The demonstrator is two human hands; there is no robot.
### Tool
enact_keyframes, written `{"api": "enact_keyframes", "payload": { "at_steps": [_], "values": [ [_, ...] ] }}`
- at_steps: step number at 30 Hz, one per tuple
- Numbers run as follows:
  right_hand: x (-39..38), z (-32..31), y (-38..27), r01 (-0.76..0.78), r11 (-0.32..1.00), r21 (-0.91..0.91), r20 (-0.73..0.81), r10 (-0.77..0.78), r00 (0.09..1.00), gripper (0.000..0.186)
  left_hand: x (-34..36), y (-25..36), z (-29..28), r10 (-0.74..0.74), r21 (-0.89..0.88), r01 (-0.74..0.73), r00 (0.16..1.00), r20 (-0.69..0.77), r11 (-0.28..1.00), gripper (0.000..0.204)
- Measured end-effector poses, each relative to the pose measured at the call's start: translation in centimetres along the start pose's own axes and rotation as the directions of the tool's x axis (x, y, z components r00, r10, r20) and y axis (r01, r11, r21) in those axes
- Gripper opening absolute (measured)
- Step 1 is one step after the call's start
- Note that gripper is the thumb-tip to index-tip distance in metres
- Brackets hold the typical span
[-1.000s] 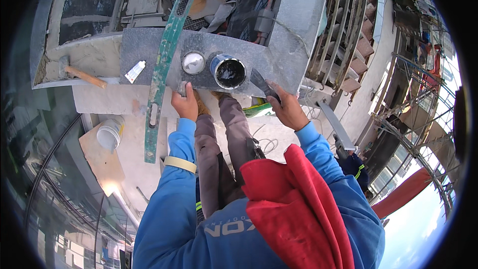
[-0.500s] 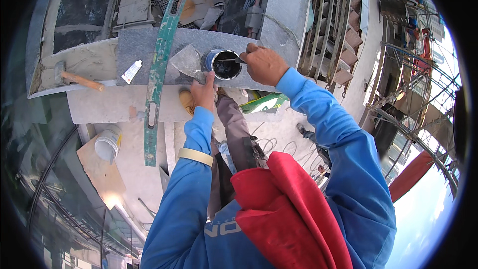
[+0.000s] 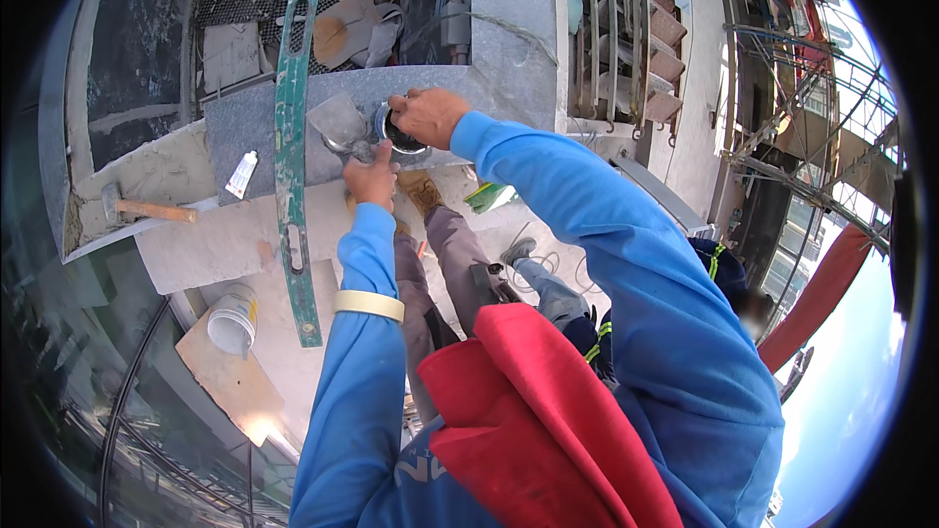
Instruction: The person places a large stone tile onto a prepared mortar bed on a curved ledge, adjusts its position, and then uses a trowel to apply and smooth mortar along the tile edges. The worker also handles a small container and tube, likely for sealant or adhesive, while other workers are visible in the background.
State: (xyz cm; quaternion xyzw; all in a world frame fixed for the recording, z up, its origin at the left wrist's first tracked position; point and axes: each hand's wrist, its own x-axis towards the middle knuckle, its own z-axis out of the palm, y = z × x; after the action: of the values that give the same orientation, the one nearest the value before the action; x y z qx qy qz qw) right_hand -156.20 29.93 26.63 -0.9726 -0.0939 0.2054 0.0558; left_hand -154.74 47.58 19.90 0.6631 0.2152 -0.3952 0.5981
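Note:
My left hand [image 3: 370,179] is closed around the handle of a wide-bladed scraper [image 3: 337,120], its grey, smeared blade lying flat beside the can. Above the can [image 3: 382,127] of dark paste, my right hand [image 3: 430,117] is curled with its fingers at the rim. The thin metal tool that it held half a second ago is hidden behind the knuckles now. The can stands on a grey stone ledge [image 3: 249,103], and my left fingers are close to its near side. Left of the scraper, a long green spirit level [image 3: 291,108] lies across the ledge and overhangs its near edge.
A white tube [image 3: 242,174] and a wooden-handled hammer [image 3: 152,208] lie to the left. Below stands a white bucket [image 3: 232,321] on a board. At the right are a metal grating [image 3: 611,29], scaffolding [image 3: 822,127] and another person's leg [image 3: 548,284]. Debris fills the recess beyond the ledge.
My right hand has moved left over the can, now covering much of its opening. The view has shifted, and the other person has come closer on the right. My left hand still grips the scraper.

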Motion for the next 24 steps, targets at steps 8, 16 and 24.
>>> {"api": "enact_keyframes", "payload": {
  "at_steps": [8, 16, 24],
  "values": [
    [1.9, -0.2, 2.7, 0.249, 0.967, 0.053, 0.08, -0.253, 0.964, 0.014, -0.6, 0.5, 0.3, -0.003, 0.065, 0.003, 1.0, -0.004, 0.998, 0.026],
    [1.0, -0.7, 5.1, -0.161, 0.858, 0.487, 0.31, 0.003, 0.951, 0.033, -0.7, 0.6, 0.7, -0.024, 0.093, 0.03, 0.998, -0.062, 0.995, 0.027],
    [-0.5, 0.4, 9.0, -0.247, 0.676, 0.694, 0.3, 0.04, 0.953, 0.035, -0.8, 1.3, 0.7, -0.006, 0.111, 0.016, 0.996, -0.086, 0.994, 0.033]
  ]
}}
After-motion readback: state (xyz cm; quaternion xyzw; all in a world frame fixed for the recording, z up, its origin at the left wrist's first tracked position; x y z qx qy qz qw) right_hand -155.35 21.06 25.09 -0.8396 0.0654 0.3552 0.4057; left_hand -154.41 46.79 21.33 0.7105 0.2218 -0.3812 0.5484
